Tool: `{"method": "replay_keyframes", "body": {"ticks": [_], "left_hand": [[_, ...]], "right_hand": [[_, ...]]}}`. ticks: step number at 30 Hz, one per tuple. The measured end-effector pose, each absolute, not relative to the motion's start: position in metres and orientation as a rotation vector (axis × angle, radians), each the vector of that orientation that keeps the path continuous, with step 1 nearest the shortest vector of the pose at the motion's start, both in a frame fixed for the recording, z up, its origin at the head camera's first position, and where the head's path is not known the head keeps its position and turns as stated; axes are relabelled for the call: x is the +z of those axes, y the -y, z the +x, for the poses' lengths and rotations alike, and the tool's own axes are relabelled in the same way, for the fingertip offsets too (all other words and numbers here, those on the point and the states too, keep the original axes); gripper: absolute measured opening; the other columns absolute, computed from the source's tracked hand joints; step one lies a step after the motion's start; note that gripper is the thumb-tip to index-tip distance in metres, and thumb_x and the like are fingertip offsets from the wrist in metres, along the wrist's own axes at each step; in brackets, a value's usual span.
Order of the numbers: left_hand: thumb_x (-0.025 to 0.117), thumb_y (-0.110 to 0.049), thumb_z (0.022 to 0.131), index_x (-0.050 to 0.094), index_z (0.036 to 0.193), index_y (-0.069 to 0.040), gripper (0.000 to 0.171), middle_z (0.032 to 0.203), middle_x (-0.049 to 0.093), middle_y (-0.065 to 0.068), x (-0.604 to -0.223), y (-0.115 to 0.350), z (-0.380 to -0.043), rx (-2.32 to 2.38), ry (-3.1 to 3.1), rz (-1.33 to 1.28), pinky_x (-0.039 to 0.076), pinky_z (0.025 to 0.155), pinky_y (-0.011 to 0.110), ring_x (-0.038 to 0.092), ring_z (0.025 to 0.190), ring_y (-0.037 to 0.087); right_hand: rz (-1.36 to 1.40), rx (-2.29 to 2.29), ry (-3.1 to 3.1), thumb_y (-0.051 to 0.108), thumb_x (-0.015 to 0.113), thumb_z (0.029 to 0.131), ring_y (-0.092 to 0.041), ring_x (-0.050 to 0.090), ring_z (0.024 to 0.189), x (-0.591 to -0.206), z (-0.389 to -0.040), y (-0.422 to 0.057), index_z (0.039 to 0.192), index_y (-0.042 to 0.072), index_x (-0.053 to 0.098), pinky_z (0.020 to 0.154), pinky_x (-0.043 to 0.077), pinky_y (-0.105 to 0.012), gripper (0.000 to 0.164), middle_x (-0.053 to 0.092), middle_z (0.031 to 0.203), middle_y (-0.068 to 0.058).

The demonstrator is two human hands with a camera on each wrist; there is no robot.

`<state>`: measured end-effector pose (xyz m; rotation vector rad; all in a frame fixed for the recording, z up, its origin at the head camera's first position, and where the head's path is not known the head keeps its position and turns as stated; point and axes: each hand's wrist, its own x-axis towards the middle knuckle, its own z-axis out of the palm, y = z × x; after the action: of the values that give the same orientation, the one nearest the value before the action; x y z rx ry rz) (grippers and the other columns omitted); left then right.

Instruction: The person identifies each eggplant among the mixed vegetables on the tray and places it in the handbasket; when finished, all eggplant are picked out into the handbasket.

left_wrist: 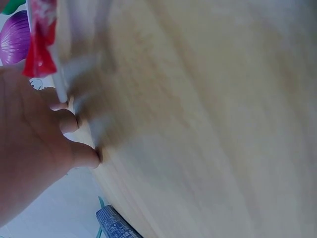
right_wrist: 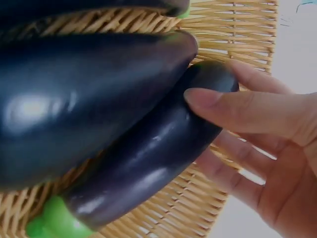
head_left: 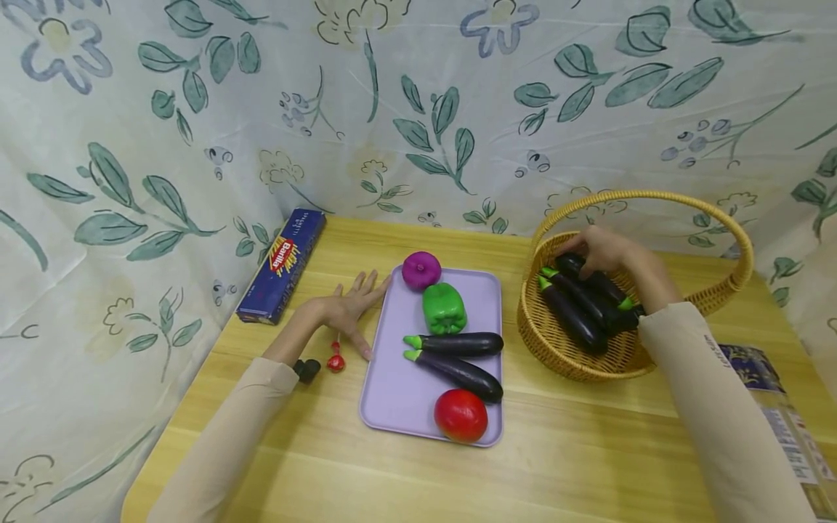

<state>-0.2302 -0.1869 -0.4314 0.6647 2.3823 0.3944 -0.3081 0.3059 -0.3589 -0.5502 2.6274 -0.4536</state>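
Note:
My right hand (head_left: 604,254) reaches into the wicker basket (head_left: 538,341) and grips the blunt end of an eggplant (right_wrist: 153,148), thumb on top and fingers around its side. Other dark eggplants (head_left: 569,316) lie beside it in the basket. My left hand (head_left: 346,309) rests with spread fingers on the table, its thumb at the left rim of the lilac tray (head_left: 399,392). On that tray are a purple onion (head_left: 421,270), a green bell pepper (head_left: 445,309), two eggplants (head_left: 461,344) and a red mango-like fruit (head_left: 461,415). A red-wrapped lollipop (head_left: 336,362) lies near my left wrist.
A blue Barilla spaghetti box (head_left: 281,269) stands at the table's back left. Small black objects (head_left: 306,370) lie by my left sleeve. A printed package (head_left: 771,414) is partly hidden by my right sleeve. The basket's tall handle (head_left: 644,195) arches over my right hand.

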Motion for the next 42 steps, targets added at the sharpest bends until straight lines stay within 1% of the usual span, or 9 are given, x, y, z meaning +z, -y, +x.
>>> {"method": "replay_keyframes", "body": {"ticks": [2, 5, 7, 10, 16, 21, 31, 37, 42], "left_hand": [[0.094, -0.054, 0.067, -0.019, 0.165, -0.022, 0.152, 0.169, -0.028, 0.022, -0.431, 0.187, -0.230, 0.395, -2.383, 0.664, -0.011, 0.122, 0.075, -0.027, 0.156, 0.043], [0.094, -0.053, 0.067, -0.018, 0.165, -0.022, 0.152, 0.169, -0.028, 0.022, -0.430, 0.187, -0.230, 0.399, -2.381, 0.661, -0.011, 0.122, 0.075, -0.027, 0.156, 0.043], [0.094, -0.052, 0.067, -0.018, 0.165, -0.022, 0.152, 0.169, -0.028, 0.022, -0.430, 0.188, -0.229, 0.402, -2.380, 0.658, -0.011, 0.122, 0.074, -0.027, 0.156, 0.043], [0.094, -0.052, 0.067, -0.018, 0.165, -0.022, 0.152, 0.169, -0.028, 0.022, -0.431, 0.187, -0.229, 0.404, -2.376, 0.654, -0.012, 0.122, 0.074, -0.028, 0.156, 0.043], [0.094, -0.053, 0.067, -0.019, 0.165, -0.023, 0.152, 0.169, -0.028, 0.022, -0.430, 0.187, -0.229, 0.405, -2.374, 0.648, -0.011, 0.122, 0.074, -0.027, 0.156, 0.043], [0.094, -0.053, 0.067, -0.019, 0.165, -0.022, 0.152, 0.168, -0.028, 0.022, -0.430, 0.187, -0.229, 0.409, -2.372, 0.650, -0.011, 0.122, 0.075, -0.027, 0.156, 0.044], [0.094, -0.053, 0.066, -0.018, 0.165, -0.023, 0.153, 0.169, -0.027, 0.021, -0.430, 0.188, -0.229, 0.398, -2.388, 0.646, -0.011, 0.122, 0.074, -0.027, 0.156, 0.043], [0.095, -0.053, 0.066, -0.018, 0.165, -0.023, 0.153, 0.169, -0.028, 0.021, -0.431, 0.187, -0.230, 0.399, -2.387, 0.650, -0.011, 0.122, 0.074, -0.027, 0.157, 0.043], [0.094, -0.053, 0.067, -0.018, 0.165, -0.022, 0.152, 0.169, -0.028, 0.021, -0.431, 0.186, -0.230, 0.393, -2.388, 0.653, -0.011, 0.122, 0.074, -0.027, 0.156, 0.043]], "right_hand": [[-0.566, -0.479, -2.604, -0.012, 0.081, 0.073, -0.056, 0.057, 0.126, -0.361, -0.308, -0.307, 0.132, -0.001, 0.069, 0.098, 0.055, -0.062, 0.061, 0.057, 0.141, -0.036], [-0.576, -0.518, -2.581, -0.011, 0.081, 0.075, -0.058, 0.053, 0.131, -0.362, -0.308, -0.308, 0.134, -0.001, 0.067, 0.103, 0.050, -0.067, 0.061, 0.056, 0.143, -0.036], [-0.590, -0.527, -2.579, -0.011, 0.081, 0.076, -0.058, 0.053, 0.130, -0.364, -0.308, -0.310, 0.134, -0.002, 0.066, 0.103, 0.049, -0.067, 0.061, 0.056, 0.142, -0.036], [-0.604, -0.526, -2.574, -0.011, 0.080, 0.076, -0.057, 0.055, 0.129, -0.365, -0.309, -0.310, 0.134, -0.002, 0.066, 0.103, 0.051, -0.066, 0.060, 0.058, 0.141, -0.035], [-0.587, -0.482, -2.581, -0.011, 0.080, 0.078, -0.059, 0.057, 0.124, -0.368, -0.311, -0.311, 0.136, 0.000, 0.065, 0.090, 0.060, -0.056, 0.061, 0.060, 0.137, -0.036], [-0.577, -0.485, -2.604, -0.008, 0.082, 0.078, -0.057, 0.060, 0.122, -0.371, -0.311, -0.313, 0.135, 0.000, 0.067, 0.085, 0.062, -0.052, 0.059, 0.062, 0.134, -0.036], [-0.563, -0.600, -2.581, -0.004, 0.082, 0.082, -0.057, 0.059, 0.124, -0.373, -0.311, -0.319, 0.135, -0.002, 0.066, 0.086, 0.062, -0.052, 0.055, 0.058, 0.139, -0.037], [-0.562, -0.618, -2.591, -0.001, 0.081, 0.085, -0.054, 0.063, 0.120, -0.373, -0.307, -0.324, 0.138, -0.005, 0.062, 0.089, 0.061, -0.054, 0.056, 0.063, 0.134, -0.036], [-0.498, -0.658, -2.600, -0.002, 0.079, 0.086, -0.055, 0.063, 0.119, -0.373, -0.302, -0.331, 0.142, -0.006, 0.057, 0.090, 0.061, -0.055, 0.060, 0.061, 0.133, -0.039]]}}
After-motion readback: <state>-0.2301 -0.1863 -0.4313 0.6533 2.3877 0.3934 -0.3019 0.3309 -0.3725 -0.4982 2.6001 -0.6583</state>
